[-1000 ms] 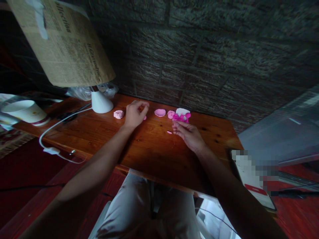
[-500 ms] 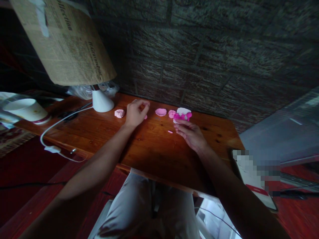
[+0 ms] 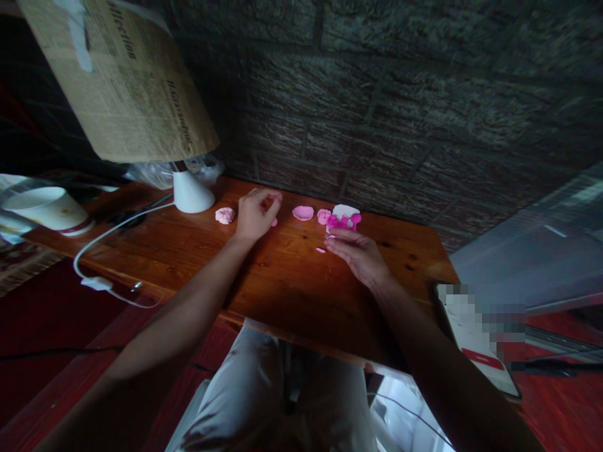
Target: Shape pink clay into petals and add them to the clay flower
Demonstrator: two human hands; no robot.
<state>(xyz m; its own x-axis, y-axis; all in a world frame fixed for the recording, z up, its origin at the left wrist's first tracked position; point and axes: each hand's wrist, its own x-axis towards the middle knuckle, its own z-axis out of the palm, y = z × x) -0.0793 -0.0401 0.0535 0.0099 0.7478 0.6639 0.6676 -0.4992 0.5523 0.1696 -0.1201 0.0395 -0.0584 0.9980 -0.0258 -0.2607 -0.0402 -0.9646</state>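
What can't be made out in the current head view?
All in the head view:
Whether the left hand grips anything: blurred.
Part of the pink piece: behind that hand.
What the right hand pinches: too small.
Top of the lampshade: cut by upper edge.

dim, low-contrast head view; pale, cool light falls from the right, where the smooth grey panel [image 3: 532,238] looks hazy. the dark rough brick wall [image 3: 400,113] sinks into shadow at left; fine detail is soft, and the outer edges appear stretched.

"ollection" and "GravurePrint" on the brown lampshade [image 3: 127,94], smaller printed lines beside them, too blurred to read
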